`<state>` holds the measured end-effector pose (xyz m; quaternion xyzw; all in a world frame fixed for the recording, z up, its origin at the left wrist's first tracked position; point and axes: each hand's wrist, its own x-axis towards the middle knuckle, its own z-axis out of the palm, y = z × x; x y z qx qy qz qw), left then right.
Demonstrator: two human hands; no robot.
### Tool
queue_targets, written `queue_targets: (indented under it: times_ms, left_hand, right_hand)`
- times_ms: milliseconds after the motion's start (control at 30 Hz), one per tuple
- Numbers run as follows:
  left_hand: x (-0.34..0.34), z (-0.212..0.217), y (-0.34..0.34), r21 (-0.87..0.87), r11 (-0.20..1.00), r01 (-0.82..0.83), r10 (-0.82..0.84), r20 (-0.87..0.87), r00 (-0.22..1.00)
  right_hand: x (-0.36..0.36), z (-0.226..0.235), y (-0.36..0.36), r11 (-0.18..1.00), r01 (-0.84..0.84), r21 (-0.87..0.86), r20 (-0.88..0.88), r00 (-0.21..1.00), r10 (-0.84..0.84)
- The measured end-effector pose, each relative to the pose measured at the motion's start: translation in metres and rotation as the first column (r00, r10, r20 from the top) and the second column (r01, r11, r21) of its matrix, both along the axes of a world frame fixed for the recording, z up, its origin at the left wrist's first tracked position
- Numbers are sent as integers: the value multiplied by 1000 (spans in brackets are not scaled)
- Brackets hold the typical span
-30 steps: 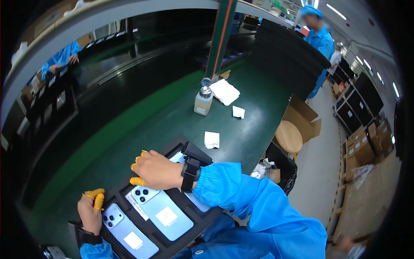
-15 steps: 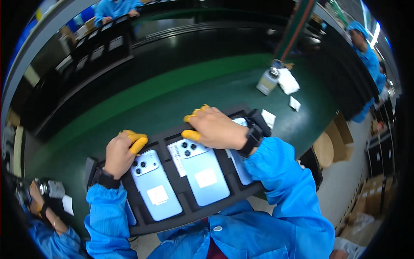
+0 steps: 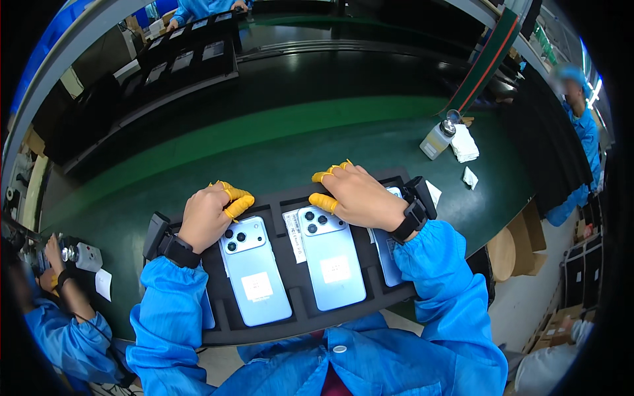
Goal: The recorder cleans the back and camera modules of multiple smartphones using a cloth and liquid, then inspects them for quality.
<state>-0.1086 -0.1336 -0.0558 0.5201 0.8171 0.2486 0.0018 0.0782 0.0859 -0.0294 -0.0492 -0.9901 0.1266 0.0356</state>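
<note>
A black foam tray [image 3: 298,290] lies at the bench's near edge, against my front. In its slots lie a light blue phone [image 3: 262,290] on the left and another light blue phone [image 3: 340,284] on the right, camera side up, each with a white label. More phones at both ends are partly covered by my arms. My left hand [image 3: 210,212] and my right hand [image 3: 360,196], with yellow finger cots, are closed over the tray's far rim, thumbs inside above the phones' camera ends. A white printed strip [image 3: 294,239] sits beside the right phone.
On the green bench [image 3: 370,148] stand a pump bottle [image 3: 437,140], folded white wipes [image 3: 465,144] and a crumpled wipe [image 3: 469,178]. At the left, a co-worker's arm [image 3: 76,294] is beside another bottle [image 3: 88,256]. Phone trays [image 3: 178,63] lie across the bench; open cardboard [image 3: 525,244] is at the right.
The whole view has shifted, so bench, tray and bottle appear farther right. Both hands keep the same hold on the tray rim, and the phones stay in their slots.
</note>
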Motion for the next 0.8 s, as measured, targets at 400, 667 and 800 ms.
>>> queue_targets:
  times_ms: [400, 667, 800]
  left_hand:
    - [3, 4, 1, 17, 1000, 0, 0, -24, 1000]
    - [2, 3, 0, 6, 1000, -14, 14, -15, 1000]
    - [5, 6, 1, -26, 999, -46, 46, 2, 999]
  right_hand:
    - [-1, 7, -3, 1000, 20, -16, 89, 996, -19]
    - [-1, 1, -2, 1000, 11, 15, 24, 1000, -12]
    - [-1, 3, -3, 1000, 13, 18, 43, 999, -14]
